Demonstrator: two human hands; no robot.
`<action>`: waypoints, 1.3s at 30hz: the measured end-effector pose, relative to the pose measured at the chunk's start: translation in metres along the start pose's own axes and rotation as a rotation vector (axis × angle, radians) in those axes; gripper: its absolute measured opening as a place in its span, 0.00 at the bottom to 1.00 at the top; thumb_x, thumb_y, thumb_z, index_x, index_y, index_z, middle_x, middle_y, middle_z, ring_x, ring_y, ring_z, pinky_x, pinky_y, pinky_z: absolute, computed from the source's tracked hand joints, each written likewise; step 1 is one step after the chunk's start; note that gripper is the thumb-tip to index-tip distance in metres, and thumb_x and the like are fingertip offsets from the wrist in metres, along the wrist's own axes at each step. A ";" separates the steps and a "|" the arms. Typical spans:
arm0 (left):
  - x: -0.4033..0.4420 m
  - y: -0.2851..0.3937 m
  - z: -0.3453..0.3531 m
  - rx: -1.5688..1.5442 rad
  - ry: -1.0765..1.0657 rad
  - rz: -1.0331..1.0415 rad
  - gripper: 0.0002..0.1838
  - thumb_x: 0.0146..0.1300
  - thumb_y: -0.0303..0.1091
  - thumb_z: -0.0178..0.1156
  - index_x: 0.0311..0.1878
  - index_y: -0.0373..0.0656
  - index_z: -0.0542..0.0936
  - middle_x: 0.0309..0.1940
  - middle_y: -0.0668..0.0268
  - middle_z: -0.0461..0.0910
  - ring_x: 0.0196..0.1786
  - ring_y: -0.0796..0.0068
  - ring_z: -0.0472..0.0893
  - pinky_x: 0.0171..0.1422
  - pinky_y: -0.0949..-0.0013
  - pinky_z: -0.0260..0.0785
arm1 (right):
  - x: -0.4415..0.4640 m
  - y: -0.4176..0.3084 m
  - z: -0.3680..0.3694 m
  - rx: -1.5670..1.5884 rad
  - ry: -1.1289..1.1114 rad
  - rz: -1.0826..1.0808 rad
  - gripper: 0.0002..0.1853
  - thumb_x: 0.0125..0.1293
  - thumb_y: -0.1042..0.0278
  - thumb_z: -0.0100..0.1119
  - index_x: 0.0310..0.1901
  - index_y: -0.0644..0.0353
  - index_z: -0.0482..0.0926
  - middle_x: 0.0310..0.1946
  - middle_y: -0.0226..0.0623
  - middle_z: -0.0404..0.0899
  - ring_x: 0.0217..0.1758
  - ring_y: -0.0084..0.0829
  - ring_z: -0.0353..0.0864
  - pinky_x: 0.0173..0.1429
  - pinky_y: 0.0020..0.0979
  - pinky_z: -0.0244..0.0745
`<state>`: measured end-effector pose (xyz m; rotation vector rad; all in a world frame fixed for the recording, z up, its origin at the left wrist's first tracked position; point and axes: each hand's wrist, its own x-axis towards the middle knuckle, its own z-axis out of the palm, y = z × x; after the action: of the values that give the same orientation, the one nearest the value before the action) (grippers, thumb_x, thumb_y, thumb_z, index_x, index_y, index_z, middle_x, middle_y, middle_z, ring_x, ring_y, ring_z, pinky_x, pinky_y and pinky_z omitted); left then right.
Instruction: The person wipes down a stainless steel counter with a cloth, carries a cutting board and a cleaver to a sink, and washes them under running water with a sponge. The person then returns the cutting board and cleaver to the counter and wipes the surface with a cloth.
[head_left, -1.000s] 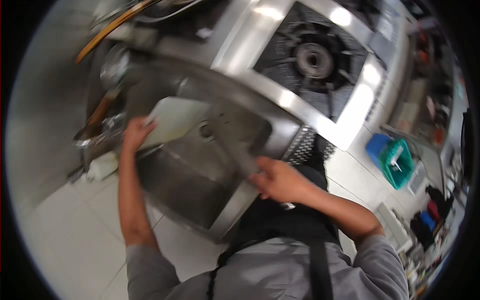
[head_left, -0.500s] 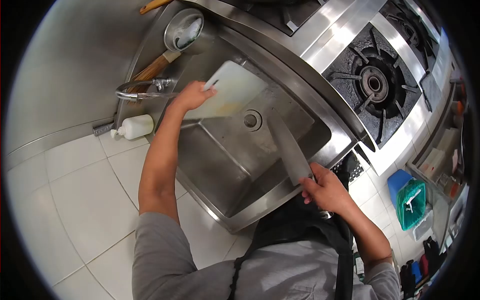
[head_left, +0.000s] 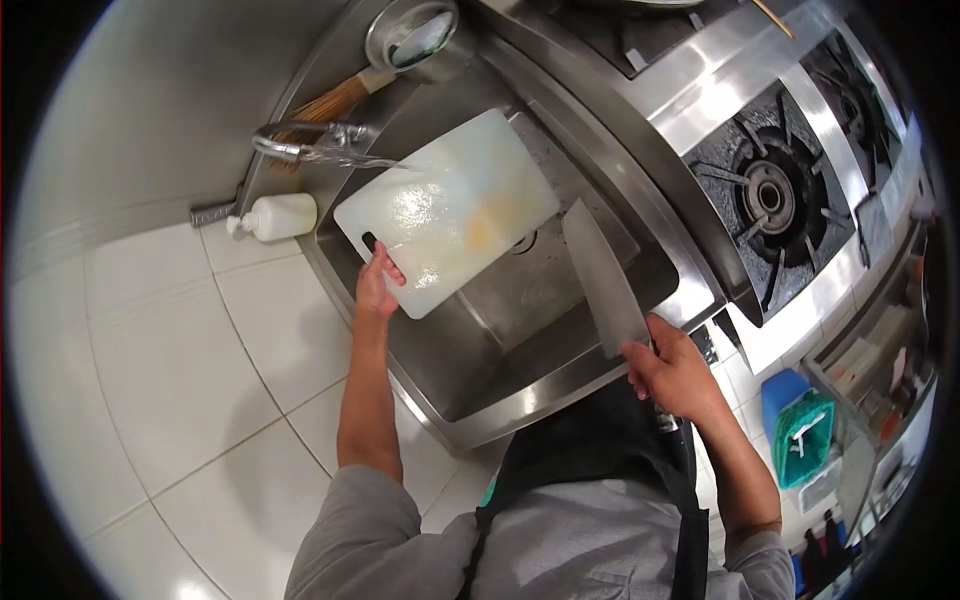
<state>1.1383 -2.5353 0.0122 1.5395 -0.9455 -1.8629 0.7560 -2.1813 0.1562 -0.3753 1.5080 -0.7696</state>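
My left hand (head_left: 378, 283) grips a white cutting board (head_left: 450, 210) at its handle slot, fingers through the opening. The board is tilted over the steel sink (head_left: 545, 290), wet and shiny, with a yellowish stain near its far part. Water runs from the curved faucet (head_left: 285, 143) onto the board's upper left edge. In my right hand (head_left: 675, 370) is a large knife (head_left: 602, 275), held by its dark handle over the sink's right rim, its wide blade pointing up and away. Part of the drain shows beneath the board.
A white pump bottle (head_left: 280, 217) stands left of the sink. Behind the faucet lie a straw brush (head_left: 335, 103) and a metal pot (head_left: 412, 35). Gas burners (head_left: 768, 195) are at the right, with a green-lined bin (head_left: 803, 438) on the floor below.
My left hand has come nearer and turned the board, so its broad face now shows under the running water. The knife remains in my right hand. The view has shifted.
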 end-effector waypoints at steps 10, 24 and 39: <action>-0.049 -0.117 0.018 -0.502 0.153 0.000 0.19 0.75 0.57 0.60 0.44 0.49 0.81 0.27 0.77 0.78 0.27 0.82 0.76 0.30 0.77 0.65 | -0.012 -0.021 0.014 -0.094 0.033 -0.009 0.14 0.72 0.62 0.59 0.37 0.66 0.71 0.19 0.35 0.76 0.19 0.23 0.76 0.26 0.29 0.70; -0.063 0.012 0.093 -1.449 0.257 -0.582 0.20 0.78 0.29 0.48 0.63 0.23 0.73 0.57 0.46 0.81 0.56 0.55 0.87 0.49 0.70 0.89 | -0.015 -0.021 0.023 -0.070 0.017 -0.028 0.10 0.74 0.66 0.57 0.40 0.65 0.72 0.21 0.33 0.76 0.20 0.22 0.75 0.26 0.27 0.70; -0.096 -0.019 0.110 -0.650 0.244 -0.175 0.09 0.63 0.20 0.55 0.46 0.30 0.78 0.43 0.54 0.82 0.38 0.60 0.85 0.41 0.64 0.82 | -0.013 -0.029 0.022 -0.134 0.101 -0.132 0.09 0.74 0.67 0.56 0.40 0.64 0.72 0.19 0.30 0.73 0.19 0.19 0.73 0.24 0.27 0.68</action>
<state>1.0504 -2.4301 0.0653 1.4101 -0.0695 -1.7919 0.7724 -2.1987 0.1868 -0.5473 1.6467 -0.8028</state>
